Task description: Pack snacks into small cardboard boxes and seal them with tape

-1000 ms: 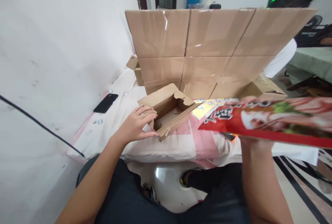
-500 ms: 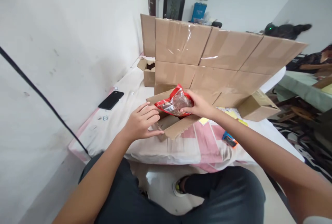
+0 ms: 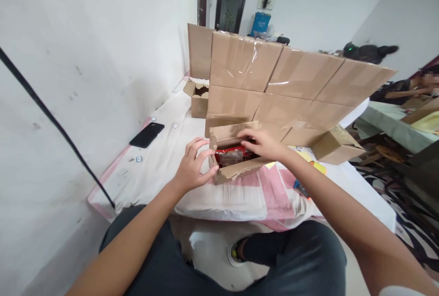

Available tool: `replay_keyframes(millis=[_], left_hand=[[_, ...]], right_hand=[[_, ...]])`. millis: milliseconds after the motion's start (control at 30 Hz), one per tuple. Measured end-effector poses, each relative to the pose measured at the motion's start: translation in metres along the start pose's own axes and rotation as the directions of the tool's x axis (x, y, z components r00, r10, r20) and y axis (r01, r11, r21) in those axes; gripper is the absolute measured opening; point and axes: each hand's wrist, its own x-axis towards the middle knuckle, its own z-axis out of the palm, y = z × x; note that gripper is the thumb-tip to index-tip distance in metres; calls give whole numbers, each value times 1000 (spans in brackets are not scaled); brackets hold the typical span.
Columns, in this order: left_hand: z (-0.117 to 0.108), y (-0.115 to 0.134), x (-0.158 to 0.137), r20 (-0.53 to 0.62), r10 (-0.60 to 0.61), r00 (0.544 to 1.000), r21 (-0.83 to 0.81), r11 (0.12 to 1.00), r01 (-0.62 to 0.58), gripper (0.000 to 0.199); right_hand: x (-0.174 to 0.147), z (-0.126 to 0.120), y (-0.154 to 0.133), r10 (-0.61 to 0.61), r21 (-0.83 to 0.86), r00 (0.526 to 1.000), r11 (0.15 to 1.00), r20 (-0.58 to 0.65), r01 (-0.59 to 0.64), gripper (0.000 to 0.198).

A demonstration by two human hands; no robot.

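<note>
A small open cardboard box (image 3: pixel 236 172) sits on the bed in front of me. A red snack packet (image 3: pixel 230 155) lies inside it. My left hand (image 3: pixel 192 167) pinches the box's left end flap with thumb and fingers. My right hand (image 3: pixel 262 143) rests over the box's far right side, fingers pressing down on the packet. Part of the packet is hidden under my right hand.
A wall of taped cardboard boxes (image 3: pixel 274 88) stands behind the small box. An open box (image 3: pixel 198 97) sits at the back left, another box (image 3: pixel 336 145) to the right. A black phone (image 3: pixel 147 134) lies near the wall. An orange-blue tool (image 3: pixel 302 189) lies on the bedsheet (image 3: pixel 260 195).
My right hand brought the red packet from the right, over the box, and pushed it down inside. My left hand shifted from the box's side to gripping its end flap.
</note>
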Motion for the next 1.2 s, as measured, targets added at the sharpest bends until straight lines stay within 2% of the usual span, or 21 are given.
replay_keyframes(millis=[33,67,100,200,233,300,400,467,533,633,700,767,867,967,1033,1133,1200], left_hand=[[3,1,-2,-18,-85,996,-25,996,84,47],[6,1,-3,7,-150,989,-68,986,150,55],[9,0,-4,76,-179,981,-126,974,188,62],[13,-7,-4,344,-104,933,-291,933,212,89],[14,-10,-3,397,-81,914,-314,924,218,98],[16,-13,-2,418,-96,903,-307,921,239,104],[24,-12,-2,420,-104,902,-264,936,231,89],[29,-13,-4,419,-61,906,-272,943,190,86],[32,-18,-6,422,28,906,-310,944,116,98],[31,-31,-7,465,156,871,-335,942,11,116],[30,-36,-7,461,159,873,-332,943,4,114],[33,-33,-7,422,84,903,-350,933,77,91],[45,-14,-8,331,-175,927,-395,867,305,60],[58,7,-11,210,-373,904,-449,784,428,60],[63,12,-13,186,-425,886,-469,754,461,63],[67,9,-16,268,-485,832,-492,674,551,74],[68,4,-17,330,-504,798,-508,618,600,81]], right_hand=[[-11,-2,9,38,11,988,999,-153,-36,30],[-23,-4,19,87,18,966,996,-243,-85,33],[-36,-4,28,119,33,957,993,-263,-114,38],[-71,4,48,200,165,976,969,-84,-185,49],[-80,8,50,220,205,974,957,-50,-206,51],[-95,15,47,231,257,972,942,-38,-214,53],[-108,19,37,146,292,989,947,-23,-133,58],[-115,19,34,80,315,997,946,-9,-73,65],[-122,20,35,41,355,998,934,-38,-25,73],[-132,27,44,9,426,995,904,-101,35,83],[-137,38,52,12,450,991,891,-136,51,91],[-140,52,60,41,457,980,888,-196,54,102],[-139,71,64,181,478,933,878,-312,-10,100],[-136,77,60,324,508,882,853,-342,-117,82],[-136,75,55,310,484,890,867,-334,-120,68],[-140,69,51,243,435,924,895,-295,-96,46],[-140,68,53,238,445,932,890,-273,-97,45]])
